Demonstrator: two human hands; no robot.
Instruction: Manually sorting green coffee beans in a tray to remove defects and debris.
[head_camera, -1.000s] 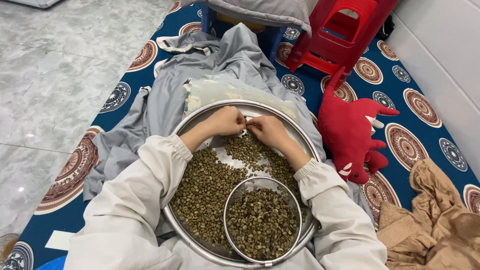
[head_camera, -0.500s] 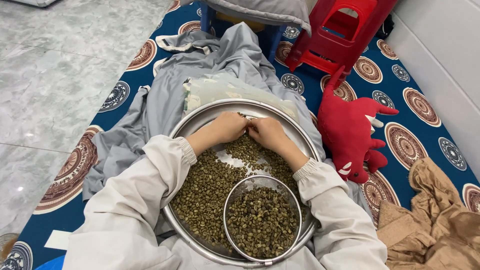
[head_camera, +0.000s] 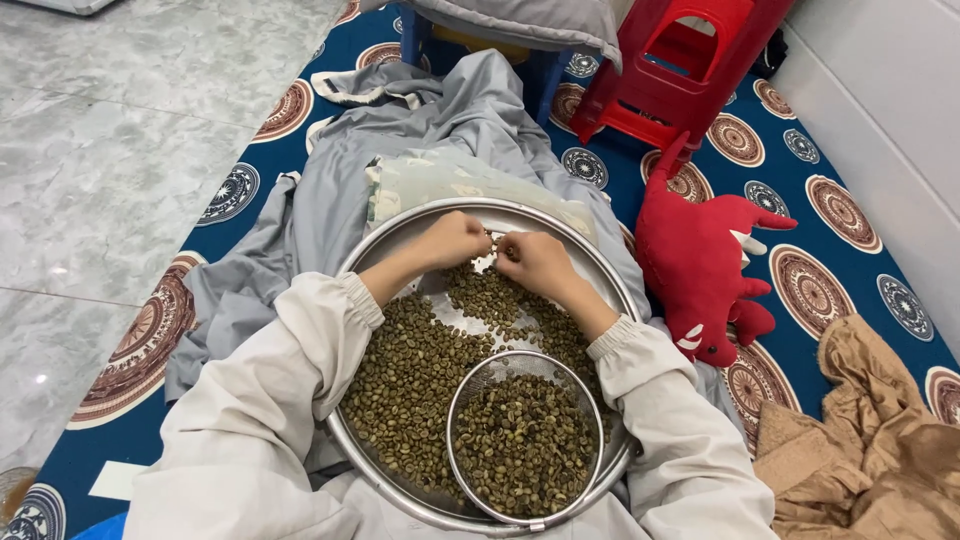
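While both hands pick at the beans (head_camera: 420, 370) in the tray (head_camera: 400, 232), left hand (head_camera: 452, 240) and right hand (head_camera: 535, 260) look pinched narrow, can't tell what's held. Better to work small patches, I'd say, keeping rejects clear of the sieve (head_camera: 525, 435).

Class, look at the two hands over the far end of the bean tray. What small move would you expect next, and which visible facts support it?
Probably the fingers pinch out one bean and carry it to the sieve. Both the left hand and right hand are curled, fingertips together, over the beans at the far side of the tray. The sieve, lying in the tray's near part, already holds darker beans.
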